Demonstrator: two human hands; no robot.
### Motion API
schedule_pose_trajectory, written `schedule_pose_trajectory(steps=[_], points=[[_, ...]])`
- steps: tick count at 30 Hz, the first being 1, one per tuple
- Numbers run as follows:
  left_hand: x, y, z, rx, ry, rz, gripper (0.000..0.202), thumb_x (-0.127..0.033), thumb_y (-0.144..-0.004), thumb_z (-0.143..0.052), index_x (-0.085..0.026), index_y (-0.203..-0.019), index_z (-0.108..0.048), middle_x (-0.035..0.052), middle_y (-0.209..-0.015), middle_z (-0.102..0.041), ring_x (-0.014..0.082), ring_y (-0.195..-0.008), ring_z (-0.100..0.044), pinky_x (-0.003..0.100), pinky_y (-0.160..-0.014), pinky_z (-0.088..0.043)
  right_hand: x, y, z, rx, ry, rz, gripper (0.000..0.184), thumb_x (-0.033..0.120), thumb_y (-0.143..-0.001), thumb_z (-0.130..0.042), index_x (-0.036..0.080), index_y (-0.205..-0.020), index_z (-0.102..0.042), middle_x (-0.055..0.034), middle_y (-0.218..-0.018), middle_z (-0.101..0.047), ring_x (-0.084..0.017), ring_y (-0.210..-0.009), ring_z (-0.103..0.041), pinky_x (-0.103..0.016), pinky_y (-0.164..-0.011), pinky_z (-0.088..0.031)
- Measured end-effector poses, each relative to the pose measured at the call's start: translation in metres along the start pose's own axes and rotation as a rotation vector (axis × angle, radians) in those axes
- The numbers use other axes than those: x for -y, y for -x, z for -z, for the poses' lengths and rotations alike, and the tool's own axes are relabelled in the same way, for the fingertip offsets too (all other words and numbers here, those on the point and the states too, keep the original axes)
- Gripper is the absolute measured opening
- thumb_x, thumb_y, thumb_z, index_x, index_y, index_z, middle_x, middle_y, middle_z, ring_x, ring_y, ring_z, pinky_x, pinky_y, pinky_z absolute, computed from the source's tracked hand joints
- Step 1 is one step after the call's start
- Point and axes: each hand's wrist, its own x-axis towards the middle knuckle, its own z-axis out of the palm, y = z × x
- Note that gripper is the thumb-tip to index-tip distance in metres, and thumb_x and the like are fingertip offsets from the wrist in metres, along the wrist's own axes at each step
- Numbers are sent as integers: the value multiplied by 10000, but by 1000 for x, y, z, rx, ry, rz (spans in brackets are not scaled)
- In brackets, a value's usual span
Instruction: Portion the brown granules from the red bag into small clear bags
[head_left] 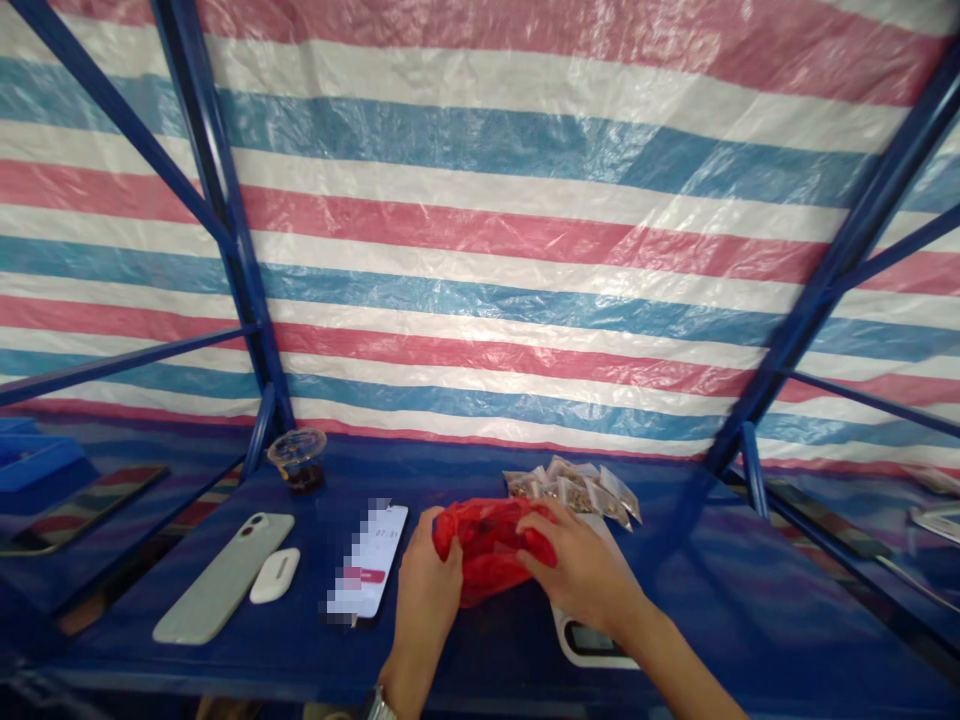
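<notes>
While left hand (429,570) clasps red bag (491,565) — right hand (581,570) slants inward

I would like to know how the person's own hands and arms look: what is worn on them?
The left hand and right hand wear no gloves. Near the left wrist sits a silver-coloured, metal-looking band, partly cut off, so watch or bracelet is unclear. No sleeve shows on either arm, and the right wrist shows nothing worn.
</notes>
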Motion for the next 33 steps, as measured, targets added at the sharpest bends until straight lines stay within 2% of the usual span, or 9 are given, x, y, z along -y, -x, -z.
schedule_pose_trajectory(steps=[4, 8, 12, 16, 19, 22, 28, 31, 33], points=[[-3, -2, 12, -23, 161, -31, 290, -244, -890, -526, -211, -1161, -626, 90, -1100, -736, 269, -1045, -694, 420, -972, -512, -3, -2, -4, 139, 42, -41, 345, 76, -900, -475, 214, -1062, -746, -121, -1241, -671, -239, -1136, -655, -370, -1045, -469], [7, -4, 17, -125, 158, -74, 341, -237, -873, -525, -201, -1201, -611, 111, -1169, -708, 275, -1112, -666, 445, -992, -510, 6, -7, 16, 146, 56, 52, 379, 100, -840, -588, 257, -1135, -766, -117, -1287, -660, -293, -1239, -587, -443, -1109, -406], [20, -6, 13, -69, 72, -151, 309, -297, -927, -489, -209, -1188, -630, 125, -1144, -706, 287, -1073, -679, 453, -939, -538, 40, -8, 26, 91, -75, 107, 352, 143, -855, -612, 306, -1133, -752, -69, -1379, -624, -284, -1316, -530, -467, -1144, -367], [24, -3, 9, -39, -19, -182, 299, -287, -944, -464, -206, -1167, -645, 119, -1032, -709, 288, -981, -696, 440, -882, -550, 49, -9, -2, 152, 44, 64, 260, 146, -934, -518, 224, -902, -764, -92, -1011, -741, -263, -1036, -654, -442, -1037, -436], [18, 1, 11, -65, -58, -193, 293, -244, -951, -437, -208, -1151, -647, 111, -1012, -697, 284, -974, -684, 434, -884, -542, 40, -5, -28, 261, 166, 47, 114, 166, -841, -662, 183, -891, -763, -122, -1021, -752, -313, -1065, -645, -489, -1088, -389], [11, 5, 15, -67, -66, -189, 303, -215, -954, -414, -205, -1153, -642, 112, -1030, -683, 286, -992, -669, 436, -886, -535, 38, 1, -40, 246, 169, 55, 205, 161, -791, -705, 175, -991, -746, -128, -1129, -732, -333, -1171, -600, -512, -1143, -328], [10, 4, 19, -38, -56, -144, 279, -238, -949, -451, -210, -1140, -652, 105, -1020, -671, 282, -960, -672, 427, -870, -536, 31, 4, -16, -22, -201, -75, 159, 247, -848, -661, 245, -1003, -693, -49, -1067, -744, -261, -1042, -653, -434, -1004, -453], [9, 6, 21, -45, -52, -125, 287, -244, -963, -433, -215, -1155, -645, 105, -1057, -662, 265, -919, -676, 417, -856, -541, -17, 15, 12, -337, -312, -172, 317, 453, -868, -652, 236, -1099, -671, -89, -1161, -740, -280, -1082, -673, -429, -996, -483], [7, 8, 23, -53, -55, -114, 288, -249, -963, -440, -216, -1177, -631, 108, -1093, -647, 259, -913, -677, 412, -855, -545, -65, 33, 27, -516, -228, -350, 474, 547, -815, -664, 221, -1159, -648, -120, -1135, -756, -316, -1078, -690, -452, -970, -502]])
